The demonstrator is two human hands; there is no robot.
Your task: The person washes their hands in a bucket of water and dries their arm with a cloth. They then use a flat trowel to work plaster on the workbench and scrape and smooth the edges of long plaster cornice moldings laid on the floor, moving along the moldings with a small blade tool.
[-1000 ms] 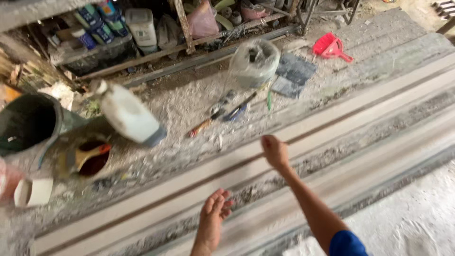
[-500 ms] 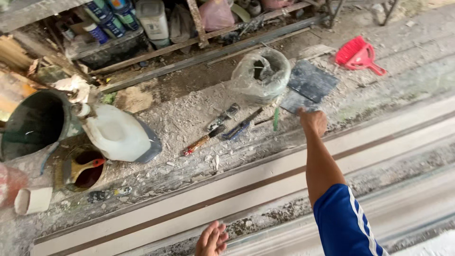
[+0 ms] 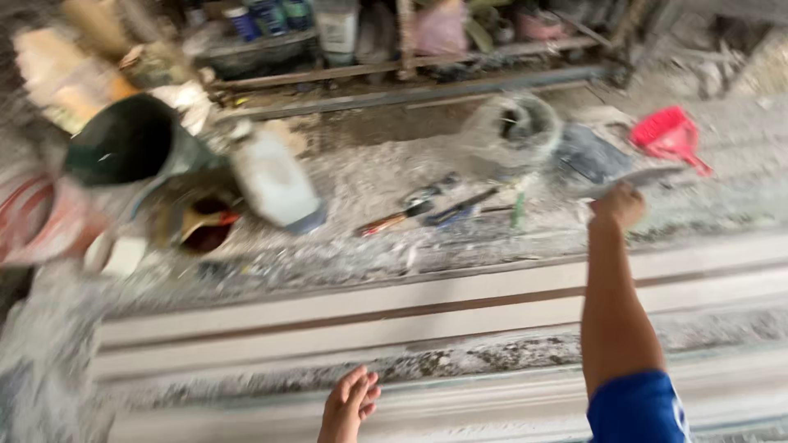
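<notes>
The right hand [image 3: 620,205] is stretched far forward, toward 1 o'clock in the head view, above the dusty surface [image 3: 369,184]. Its grip is closed on the near end of a thin grey flat sheet [image 3: 636,179], which juts out of the fist toward 2 o'clock. The sheet is blurred, so its exact kind cannot be told. Just beyond it, at 11 o'clock from the fist, a dark grey flat pad [image 3: 591,152] is seen lying on the surface, and a red dustpan [image 3: 669,135] lies at 1 o'clock from the fist, near the sheet's far tip but apart from it.

The left hand [image 3: 351,402] is kept low at 6 o'clock in the view, with its grip released and the fingers loosely spread over a long pale moulded strip [image 3: 328,328] that runs across the frame from 9 to 3 o'clock. Whether the strip is touched cannot be told.

To the left of the right hand, at about 9 o'clock from it, a few small hand tools [image 3: 427,209] are scattered on the surface. A crumpled clear plastic bag [image 3: 509,131] sits behind them. Farther toward 10 o'clock in the view a white jug [image 3: 275,180] lies on its side, and a dark green bucket [image 3: 123,148] is tilted beside it.
</notes>
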